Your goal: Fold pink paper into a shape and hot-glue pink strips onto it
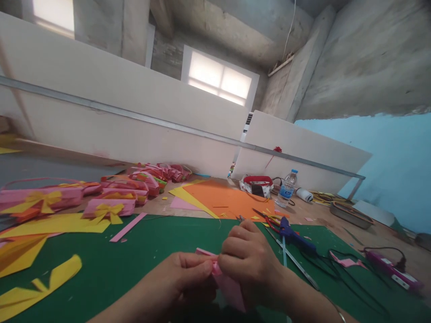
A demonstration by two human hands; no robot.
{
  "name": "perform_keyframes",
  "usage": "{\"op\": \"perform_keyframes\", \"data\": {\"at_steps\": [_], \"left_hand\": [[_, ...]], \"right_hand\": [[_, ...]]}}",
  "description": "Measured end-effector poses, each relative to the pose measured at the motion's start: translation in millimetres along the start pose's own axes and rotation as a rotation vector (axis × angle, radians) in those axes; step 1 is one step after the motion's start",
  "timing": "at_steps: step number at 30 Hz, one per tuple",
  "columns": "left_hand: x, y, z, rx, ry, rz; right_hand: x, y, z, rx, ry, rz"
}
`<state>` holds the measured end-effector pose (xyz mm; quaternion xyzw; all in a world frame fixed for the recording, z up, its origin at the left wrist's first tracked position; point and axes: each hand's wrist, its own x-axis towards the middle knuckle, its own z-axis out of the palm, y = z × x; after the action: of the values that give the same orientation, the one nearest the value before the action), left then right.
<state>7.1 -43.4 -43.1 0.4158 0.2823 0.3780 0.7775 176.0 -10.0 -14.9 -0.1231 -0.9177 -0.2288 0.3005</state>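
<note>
Both hands meet at the front middle, over a green cutting mat [141, 260]. Between them is a folded piece of pink paper [230, 289], gathered narrow at the middle. My left hand [188, 278] pinches its gathered part between thumb and forefinger. Curled over the same piece from the other side is my right hand [247, 255], its fingertips mostly hidden. A blue glue gun [296, 237] lies just beyond my right hand, with red-handled scissors [271, 220] beside it. On the mat to the left rests a pink paper strip [128, 227].
Pink paper baskets with yellow bows [109, 208] line the left back. Yellow cut paper [40, 287] lies front left, orange sheets [229, 197] behind the mat. A water bottle [288, 188], metal tray [350, 214] and purple power strip [392, 271] with cables are on the right.
</note>
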Motion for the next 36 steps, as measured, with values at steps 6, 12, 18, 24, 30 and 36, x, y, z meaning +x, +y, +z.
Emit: {"op": "perform_keyframes", "data": {"at_steps": [6, 12, 18, 24, 30, 36], "left_hand": [[-0.6, -2.0, -0.8, 0.066, 0.141, 0.007], [-3.7, 1.3, 2.3, 0.190, 0.189, 0.019], [-1.4, -1.3, -6.1, 0.196, 0.224, -0.090], [-2.8, 2.9, -7.8, 0.268, 0.262, -0.092], [-4.7, 6.3, -8.0, 0.412, 0.274, -0.055], [-2.9, 3.0, -10.3, 0.451, 0.275, -0.057]], "right_hand": [[1.5, -0.9, 2.2, 0.066, 0.031, 0.095], [2.8, -4.1, -0.7, 0.052, 0.019, 0.057], [0.1, -0.7, 2.3, -0.013, 0.004, 0.120], [-1.8, -1.4, 5.7, 0.069, -0.006, 0.130], [0.6, -1.3, 1.0, 0.093, 0.010, 0.127], [-1.8, 3.7, 0.6, 0.122, -0.097, 0.152]]}}
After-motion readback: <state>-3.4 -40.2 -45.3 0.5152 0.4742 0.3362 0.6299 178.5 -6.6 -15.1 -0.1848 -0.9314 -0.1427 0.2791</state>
